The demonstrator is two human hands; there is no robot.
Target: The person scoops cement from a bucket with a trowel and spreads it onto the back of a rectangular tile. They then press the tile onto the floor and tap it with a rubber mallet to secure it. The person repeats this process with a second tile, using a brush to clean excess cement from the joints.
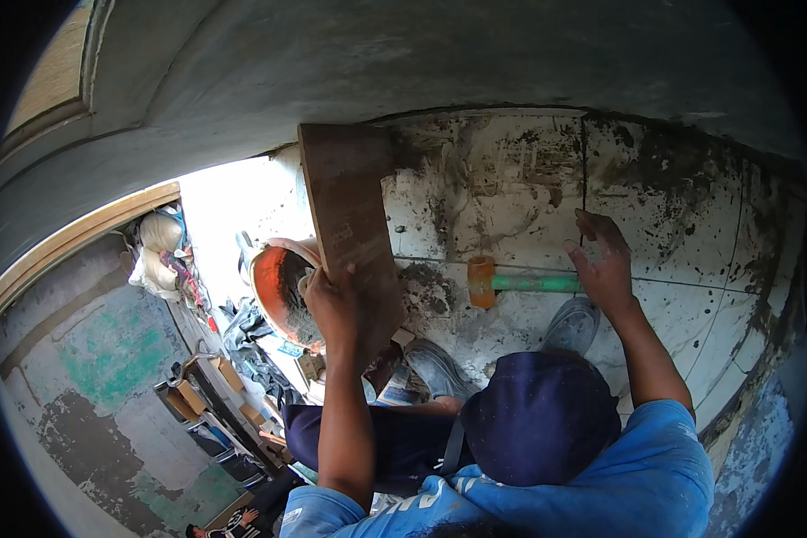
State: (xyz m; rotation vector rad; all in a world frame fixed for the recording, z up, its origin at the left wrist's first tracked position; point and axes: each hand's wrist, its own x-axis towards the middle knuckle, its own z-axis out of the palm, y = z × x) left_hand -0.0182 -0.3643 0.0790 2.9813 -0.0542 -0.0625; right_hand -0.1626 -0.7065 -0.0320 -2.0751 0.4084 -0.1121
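Note:
My left hand (334, 305) grips the lower edge of a long brown rectangular tile (345, 211) and holds it tilted up over the floor. My right hand (605, 264) lies with fingers stretched out over the end of a mallet's green handle (536, 283). The mallet's orange head (481, 281) rests on the white, mortar-smeared floor tiles (511, 188). A thin string runs across the tiles just above the mallet. My grey shoes (572, 325) stand on the tiles below it.
An orange pan with grey mortar (281, 291) sits left of the brown tile. Cardboard boxes (188, 394), sacks (160, 235) and clutter line the left side. A grey wall (332, 63) rises beyond the tiles. My dark cap (538, 417) fills the lower middle.

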